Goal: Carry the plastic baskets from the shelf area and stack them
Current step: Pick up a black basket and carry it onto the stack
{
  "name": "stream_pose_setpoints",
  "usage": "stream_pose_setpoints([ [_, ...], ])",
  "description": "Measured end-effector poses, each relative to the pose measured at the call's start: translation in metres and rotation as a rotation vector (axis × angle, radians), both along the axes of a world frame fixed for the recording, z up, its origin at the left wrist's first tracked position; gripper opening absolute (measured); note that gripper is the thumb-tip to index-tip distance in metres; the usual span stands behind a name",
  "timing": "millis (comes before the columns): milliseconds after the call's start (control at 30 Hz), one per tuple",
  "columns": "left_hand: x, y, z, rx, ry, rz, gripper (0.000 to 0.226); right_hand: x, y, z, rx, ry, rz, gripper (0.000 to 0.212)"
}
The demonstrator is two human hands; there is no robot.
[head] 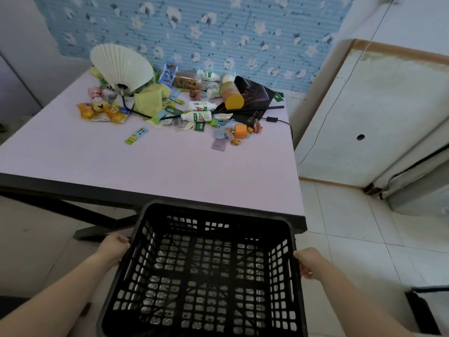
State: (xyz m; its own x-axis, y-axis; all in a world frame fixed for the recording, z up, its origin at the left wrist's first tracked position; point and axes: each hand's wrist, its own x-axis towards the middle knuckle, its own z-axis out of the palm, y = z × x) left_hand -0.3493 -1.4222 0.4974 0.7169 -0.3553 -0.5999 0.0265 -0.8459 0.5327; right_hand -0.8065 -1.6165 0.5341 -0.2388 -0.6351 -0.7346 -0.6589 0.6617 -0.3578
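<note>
A black plastic basket [206,271] with latticed walls and floor is held in front of me, above the tiled floor, its far rim overlapping the near edge of the table. My left hand [114,249] grips its left rim. My right hand [309,261] grips its right rim. The basket holds nothing. No other basket is in view.
A pink-topped table [145,161] with a dark edge stands ahead, its far half strewn with snacks, small bottles [196,116], a white folded fan [121,66] and a black bag [252,93]. A pale board [364,117] leans on the right. A dark object [422,310] sits at lower right.
</note>
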Motion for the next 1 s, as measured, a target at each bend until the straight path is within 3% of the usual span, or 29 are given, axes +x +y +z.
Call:
stream_pose_setpoints([
  [133, -0.009, 0.017, 0.011, -0.026, -0.171, -0.091, 0.014, 0.007, 0.01, 0.004, -0.128, 0.062, 0.07, 0.024],
  [233, -0.022, 0.031, 0.016, -0.045, -0.181, -0.08, 0.015, 0.014, 0.026, 0.018, -0.224, 0.172, 0.136, 0.037],
  [367, -0.037, 0.037, 0.025, -0.113, -0.18, -0.166, 0.021, 0.033, 0.039, 0.034, -0.362, 0.184, 0.243, 0.031],
  [700, -0.05, 0.064, 0.125, -0.368, -0.184, -0.255, 0.013, 0.175, 0.096, 0.094, -0.556, -0.148, 0.641, 0.019],
  [833, -0.036, 0.127, 0.172, -0.445, -0.282, -0.228, 0.019, 0.256, 0.165, 0.139, -0.633, -0.311, 0.876, 0.026],
  [1000, -0.014, 0.261, 0.228, -0.464, -0.37, -0.033, 0.029, 0.336, 0.289, 0.193, -0.686, -0.496, 1.161, 0.034],
])
